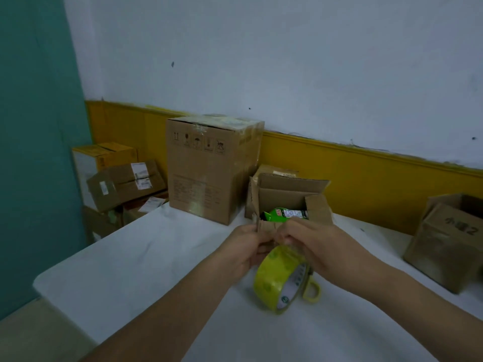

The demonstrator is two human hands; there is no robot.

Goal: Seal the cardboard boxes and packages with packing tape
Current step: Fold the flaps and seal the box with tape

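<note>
Grip: left hand (245, 248) and right hand (313, 244) both pinch the tape (277, 280) at its top, low over the desk (130, 270). Just beyond, the box (287, 194) stands open, packet (283, 214) inside. Flaps should be folded flat before tape crosses the seam.

Bare worktop (125, 270) fills the lower left of the frame, open to a hand. At centre back the tall box (209, 171) blocks the way, with the small open box (287, 197) just right of it. The tape roll (277, 278) occupies the lower centre. Another box (449, 241) walls the right edge, with an open strip between.
</note>
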